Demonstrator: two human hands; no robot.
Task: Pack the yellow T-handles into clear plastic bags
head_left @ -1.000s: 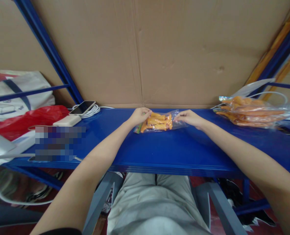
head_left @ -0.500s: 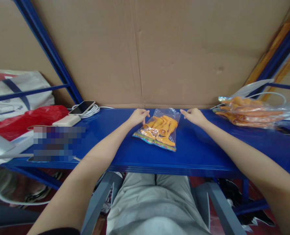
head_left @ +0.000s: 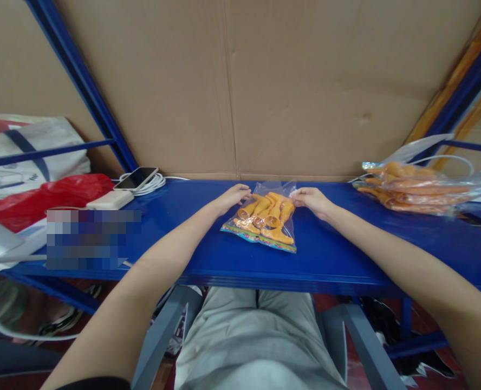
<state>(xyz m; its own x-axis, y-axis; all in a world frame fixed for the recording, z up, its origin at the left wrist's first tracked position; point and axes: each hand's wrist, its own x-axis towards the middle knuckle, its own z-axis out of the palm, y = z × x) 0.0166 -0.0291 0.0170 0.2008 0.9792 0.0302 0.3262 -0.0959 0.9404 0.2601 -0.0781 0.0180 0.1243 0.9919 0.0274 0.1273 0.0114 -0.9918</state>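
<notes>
- Small clear bag (head_left: 265,222): lies flat on the blue shelf (head_left: 330,254), centre of the scene, near the far edge by the cardboard wall (head_left: 305,81). Its open or sealable mouth points far; a coloured printed strip runs along its near edge.
- Contents: a cluster of orange pieces (head_left: 267,214), apparently soft rubber or plastic; the exact kind cannot be told.
- Left hand (head_left: 233,196): at the far-left corner of the bag, fingers curled with the tips at the film. A firm pinch cannot be confirmed from this view.
- Right hand (head_left: 311,199): at the far-right corner, fingertips closed in a pinch on the top edge of the film.
- Handling judgement: the bag looks light and limp. The film is thin, smooth and likely slippery; it will crumple and sag under the contents when lifted.
- Grip judgement: take hold at the two far corners, on the empty film above the contents. A hold by the middle would bunch the pieces together.
- Fragility judgement: low; the contents look flexible. The film may tear if pulled hard apart.
- Surroundings: a larger bag of orange items (head_left: 415,187) lies far right, well apart. A phone (head_left: 137,177), a coiled white cable (head_left: 151,185) and a red plastic bag (head_left: 41,197) lie at the left.
</notes>
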